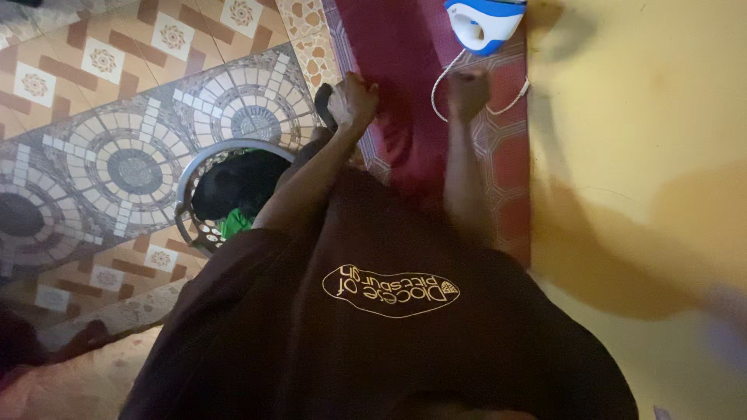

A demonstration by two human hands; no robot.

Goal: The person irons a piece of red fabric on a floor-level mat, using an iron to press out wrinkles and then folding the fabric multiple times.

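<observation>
On a patterned tile floor, dark red cloth (405, 101) is gripped by both closed hands, left (352, 101) and right (467, 92), with the iron (484, 23) just beyond the right.

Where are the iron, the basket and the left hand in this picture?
iron (484, 23): head view, on its white and blue body.
basket (189, 175): head view, on its grey rim.
left hand (352, 101): head view, on its back.
</observation>
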